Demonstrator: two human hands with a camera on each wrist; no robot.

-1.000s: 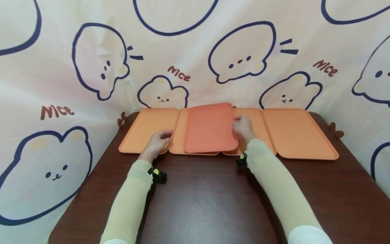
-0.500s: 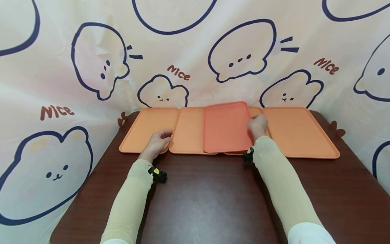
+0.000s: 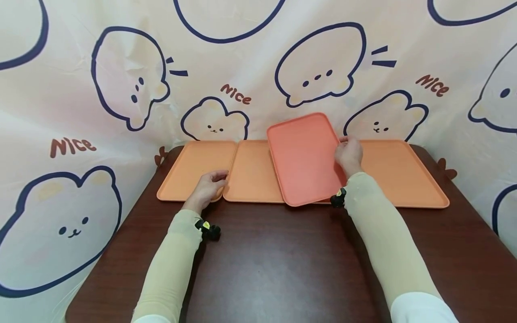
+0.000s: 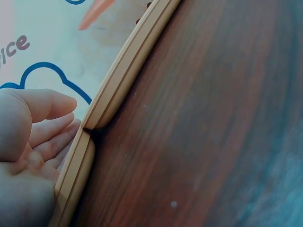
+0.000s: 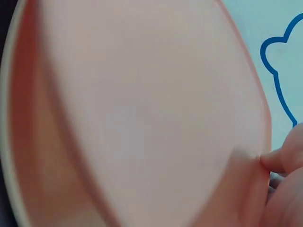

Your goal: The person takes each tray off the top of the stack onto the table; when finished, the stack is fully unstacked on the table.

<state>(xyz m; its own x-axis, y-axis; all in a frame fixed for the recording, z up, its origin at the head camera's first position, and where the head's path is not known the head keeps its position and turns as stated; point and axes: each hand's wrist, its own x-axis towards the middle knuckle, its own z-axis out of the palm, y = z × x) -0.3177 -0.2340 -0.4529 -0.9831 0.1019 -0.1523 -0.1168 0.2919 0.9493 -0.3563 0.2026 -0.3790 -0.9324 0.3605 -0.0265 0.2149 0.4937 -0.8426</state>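
My right hand (image 3: 349,154) pinches the right rim of a coral-pink tray (image 3: 307,157), thumb and fingers at its edge. That tray is tilted and turned, held over the row of orange trays, its far edge in front of the wall cloth. In the right wrist view, the fingertips (image 5: 272,161) grip the coral tray's rim (image 5: 266,111). My left hand (image 3: 208,187) rests where the leftmost orange tray (image 3: 202,157) meets the second orange tray (image 3: 252,175). Its fingers are loosely bent and hold nothing. The coral tray hides most of the third orange tray.
Another orange tray (image 3: 404,179) lies at the right end of the row, along the far side of a dark brown wooden table (image 3: 258,269). A cloth printed with bears (image 3: 161,103) hangs close behind and at the sides.
The right hand has carried the coral tray rightward across the orange trays. Its far edge has risen and its near edge has swung right. The left hand stays in place.
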